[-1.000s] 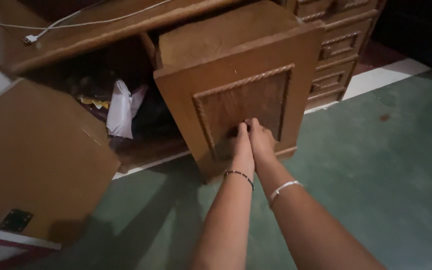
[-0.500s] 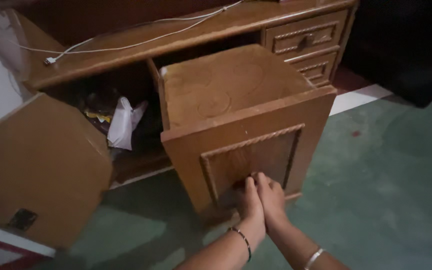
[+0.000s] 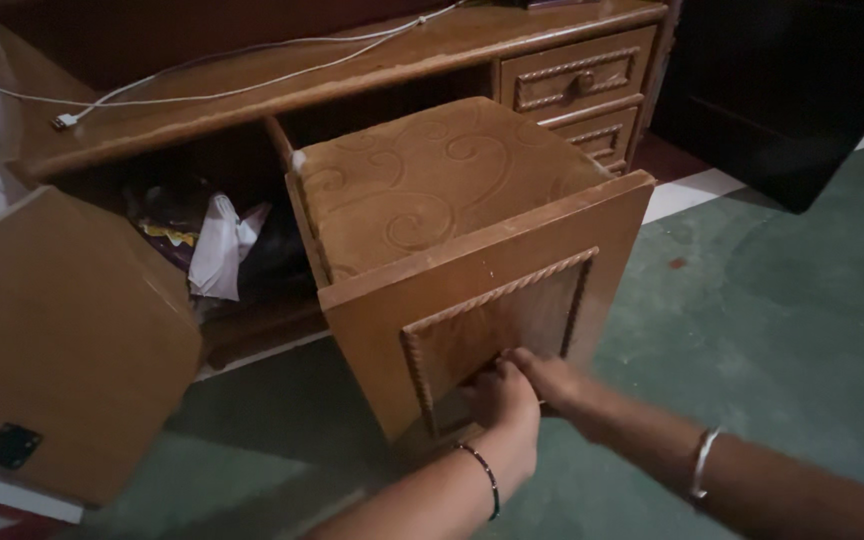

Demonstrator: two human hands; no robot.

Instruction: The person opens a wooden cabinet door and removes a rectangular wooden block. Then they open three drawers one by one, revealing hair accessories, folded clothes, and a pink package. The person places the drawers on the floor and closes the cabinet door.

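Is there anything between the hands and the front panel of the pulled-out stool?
Nothing visible. The left hand and right hand both rest directly on the stool's carved front panel, near its lower edge.

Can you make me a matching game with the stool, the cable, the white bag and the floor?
Things:
1. padded stool
2. white cable
3. white plastic bag
4. floor

Descriptions:
A. green
B. lies on the desk top
C. inside the open cabinet
D. both hands touch its wooden front

Pairs: 1-D, 2-B, 3-C, 4-A
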